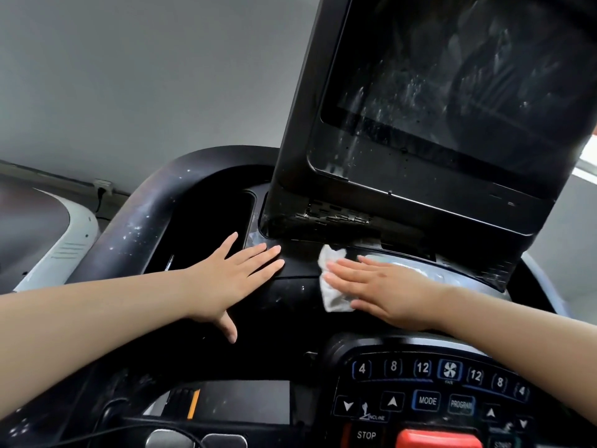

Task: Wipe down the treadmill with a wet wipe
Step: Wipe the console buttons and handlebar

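Observation:
The black treadmill console (290,305) fills the view, with a large dark screen (452,79) tilted above it, streaked with wet marks. My right hand (384,286) lies flat with straight fingers on a crumpled white wet wipe (329,295), pressing it onto the console ledge just below the screen housing. My left hand (239,273) rests flat on the console to the left of the wipe, fingers spread, holding nothing.
A button panel (429,396) with number keys, MODE, PROGRAM, STOP and a red stop knob (436,439) sits at the bottom right. A curved, dust-speckled handrail (135,221) arcs at left. Another machine (48,231) stands at far left by a grey wall.

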The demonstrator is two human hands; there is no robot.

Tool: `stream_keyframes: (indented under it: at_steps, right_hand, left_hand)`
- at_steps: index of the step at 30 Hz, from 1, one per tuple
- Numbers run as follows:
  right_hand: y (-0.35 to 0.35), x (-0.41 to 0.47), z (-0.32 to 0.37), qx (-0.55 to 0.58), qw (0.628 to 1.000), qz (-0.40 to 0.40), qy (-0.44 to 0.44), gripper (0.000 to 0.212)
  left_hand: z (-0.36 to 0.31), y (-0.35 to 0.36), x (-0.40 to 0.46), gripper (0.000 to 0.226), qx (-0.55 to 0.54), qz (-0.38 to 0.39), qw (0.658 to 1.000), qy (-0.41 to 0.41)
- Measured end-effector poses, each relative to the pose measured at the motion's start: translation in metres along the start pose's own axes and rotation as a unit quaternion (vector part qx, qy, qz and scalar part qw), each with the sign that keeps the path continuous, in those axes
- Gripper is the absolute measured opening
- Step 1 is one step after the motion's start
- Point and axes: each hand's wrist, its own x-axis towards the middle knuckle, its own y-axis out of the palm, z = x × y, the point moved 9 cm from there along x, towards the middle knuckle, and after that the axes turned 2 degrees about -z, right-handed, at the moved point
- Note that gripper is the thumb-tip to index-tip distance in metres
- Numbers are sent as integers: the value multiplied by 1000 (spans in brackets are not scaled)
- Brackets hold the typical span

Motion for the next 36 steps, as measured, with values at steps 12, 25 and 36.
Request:
stream_keyframes:
  at_steps: [12, 25, 36]
  right_hand:
    - [-12, 17, 17, -4, 1000, -4, -6, 74]
    - [-22, 61, 33, 24, 998, -44, 32, 88]
    - [-28, 61, 56, 76, 992, -92, 33, 73]
  left_hand:
    - [34, 7, -3, 105, -112, -101, 989, 3]
    - [59, -42, -3, 44, -251, -315, 915, 25]
    - [38, -16, -4, 48, -302, -281, 908, 72]
